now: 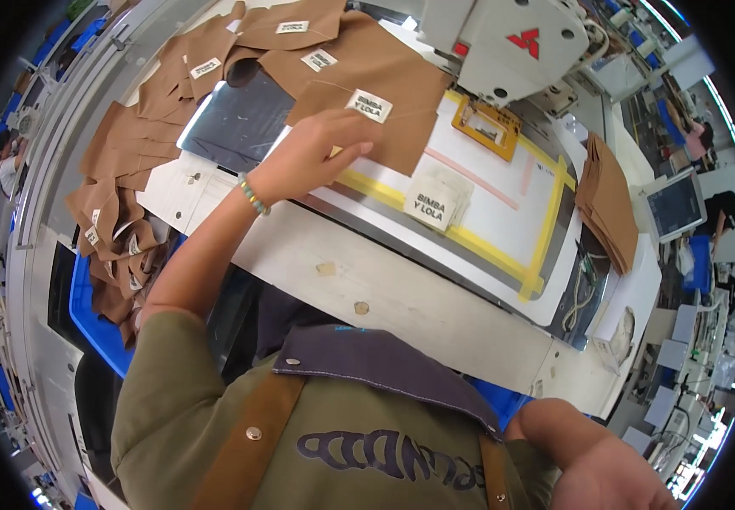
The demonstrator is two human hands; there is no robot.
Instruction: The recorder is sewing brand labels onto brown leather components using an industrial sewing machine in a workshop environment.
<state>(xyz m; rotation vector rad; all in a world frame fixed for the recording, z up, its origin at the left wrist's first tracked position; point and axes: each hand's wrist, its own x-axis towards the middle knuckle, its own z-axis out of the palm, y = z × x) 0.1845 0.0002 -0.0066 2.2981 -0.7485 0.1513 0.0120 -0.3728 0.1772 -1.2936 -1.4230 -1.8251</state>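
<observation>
The left hand (333, 146) is maybe steadying the brown piece (411, 129) beneath; I can't tell its grip, or the right hand's (610, 478).

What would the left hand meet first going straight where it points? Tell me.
Beyond the brown piece beneath it, the left hand would probably meet the yellow clamp frame; height is unclear.

Pale bench (299, 246), a few worn marks on top. Right end: white box (607, 336) with a ragged opening, thin pale cord (573, 316) near it. Beyond, tilted screen (675, 206) in white frame, blue crate (699, 263). Far right: co-worker in pink top (697, 138), another in black (725, 211), strip light (726, 119). Left: blue bin (97, 327) below bench level, person in white (10, 172) at the far edge.
</observation>
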